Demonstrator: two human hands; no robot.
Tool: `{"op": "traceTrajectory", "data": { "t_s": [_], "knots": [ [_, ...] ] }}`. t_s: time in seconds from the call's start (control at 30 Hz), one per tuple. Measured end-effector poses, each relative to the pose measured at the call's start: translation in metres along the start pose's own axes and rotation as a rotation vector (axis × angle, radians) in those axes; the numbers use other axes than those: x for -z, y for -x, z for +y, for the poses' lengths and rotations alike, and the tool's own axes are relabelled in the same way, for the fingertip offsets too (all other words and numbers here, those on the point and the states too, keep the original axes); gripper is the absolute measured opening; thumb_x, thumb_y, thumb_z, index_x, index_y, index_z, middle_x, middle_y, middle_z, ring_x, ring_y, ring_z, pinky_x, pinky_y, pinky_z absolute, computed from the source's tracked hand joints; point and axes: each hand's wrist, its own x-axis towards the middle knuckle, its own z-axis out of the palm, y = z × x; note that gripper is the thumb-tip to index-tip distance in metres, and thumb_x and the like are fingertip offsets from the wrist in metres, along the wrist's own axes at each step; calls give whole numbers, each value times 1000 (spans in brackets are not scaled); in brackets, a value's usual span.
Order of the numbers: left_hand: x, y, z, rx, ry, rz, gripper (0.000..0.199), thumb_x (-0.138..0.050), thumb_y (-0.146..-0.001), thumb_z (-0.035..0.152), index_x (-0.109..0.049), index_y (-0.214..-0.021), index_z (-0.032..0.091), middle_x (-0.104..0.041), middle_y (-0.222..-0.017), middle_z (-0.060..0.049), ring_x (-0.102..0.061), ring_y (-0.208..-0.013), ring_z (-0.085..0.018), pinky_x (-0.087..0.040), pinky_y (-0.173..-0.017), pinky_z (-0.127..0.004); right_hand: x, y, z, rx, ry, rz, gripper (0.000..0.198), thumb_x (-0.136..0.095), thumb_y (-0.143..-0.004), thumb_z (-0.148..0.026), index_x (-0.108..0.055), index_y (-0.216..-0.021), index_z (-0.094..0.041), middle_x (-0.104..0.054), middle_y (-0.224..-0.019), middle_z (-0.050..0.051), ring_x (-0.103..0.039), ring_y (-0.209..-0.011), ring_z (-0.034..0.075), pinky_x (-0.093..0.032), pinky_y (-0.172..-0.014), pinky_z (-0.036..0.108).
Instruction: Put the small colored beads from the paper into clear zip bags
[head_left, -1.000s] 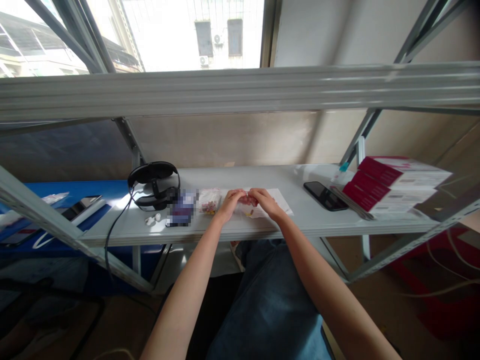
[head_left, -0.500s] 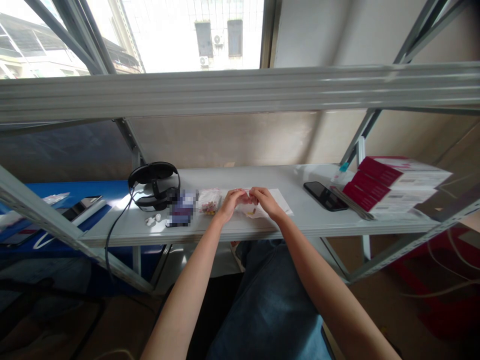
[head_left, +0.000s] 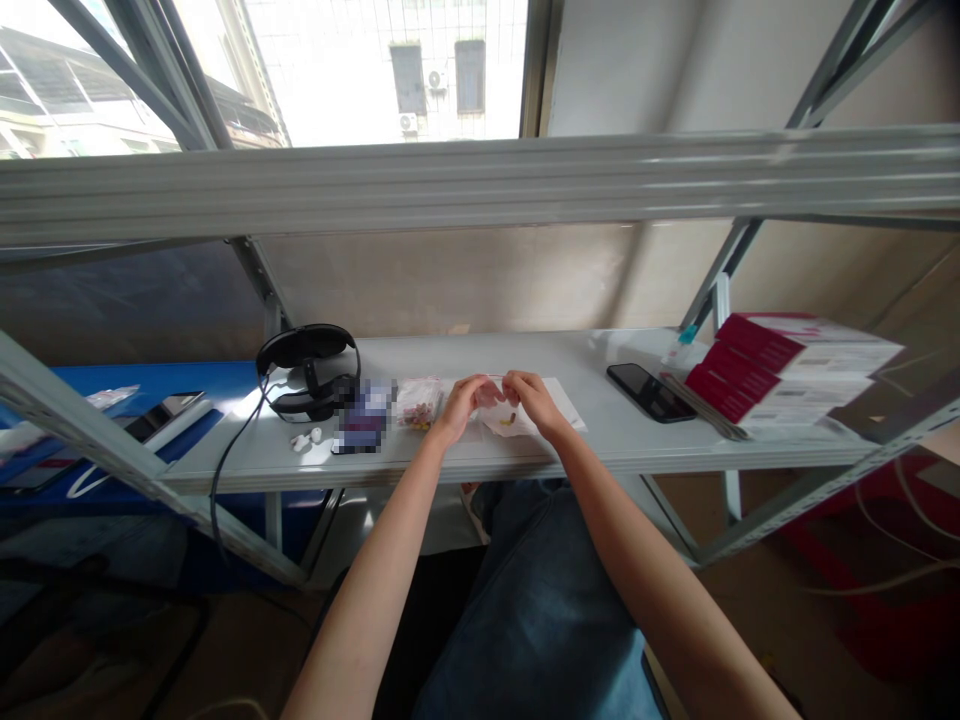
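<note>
Pinching the upper edge of a small clear bag [head_left: 491,418], the left hand [head_left: 459,408] and the right hand [head_left: 531,397] sit close together above the front half of the grey tabletop [head_left: 517,350]. The grip of each hand is closed down to a pinch, with thumb and fingers bent together at the bag's top; exactly where each fingertip touches is too small to tell. The bag lies between the hands, over a white sheet [head_left: 570,405] whose right part shows beyond the right hand. A small yellow-brown piece [head_left: 508,420] shows through or on the bag near the right hand; whether it is inside, I cannot tell.

Just beside the left hand, to its left, lies another clear bag with small red and yellow pieces [head_left: 420,405]. Next to that is a blurred-out item [head_left: 366,420], then two white earbuds [head_left: 306,440] near the front edge, with a black headset [head_left: 307,345] behind them and a dark cable [head_left: 225,450] running down from it. Well to the right of the hands, a black phone [head_left: 651,391] lies flat, near a stack of dark pink and white boxes [head_left: 780,370]. A teal-capped clear object [head_left: 681,348] stands behind the phone.
</note>
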Motion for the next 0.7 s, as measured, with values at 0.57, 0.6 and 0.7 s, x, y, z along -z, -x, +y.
{"op": "traceTrajectory", "data": {
  "t_s": [0.57, 0.6, 0.7],
  "knots": [
    [3, 11, 17, -111, -166, 190, 39, -62, -69, 41, -51, -97, 17, -63, -67, -1, -56, -53, -9, -45, -51, -21, 7, -9, 11, -42, -175, 232, 32, -47, -77, -51, -47, -88, -22, -48, -56, -6, -39, -46, 9, -31, -45, 22],
    [8, 13, 24, -136, -186, 220, 41, -63, -69, 40, -50, -100, 17, -63, -67, 0, -55, -51, -9, -45, -50, -20, 7, -9, 12, -44, -171, 235, 32, -47, -77, -51, -47, -88, -22, -48, -56, -5, -39, -46, 9, -31, -45, 22],
    [30, 19, 45, -190, -302, 311, 45, -63, -68, 37, -49, -105, 18, -63, -67, 0, -53, -48, -8, -44, -48, -19, 8, -9, 13, -46, -154, 232, 32, -47, -77, -52, -48, -88, -22, -48, -56, -5, -39, -46, 9, -32, -45, 22]
  ]
}}
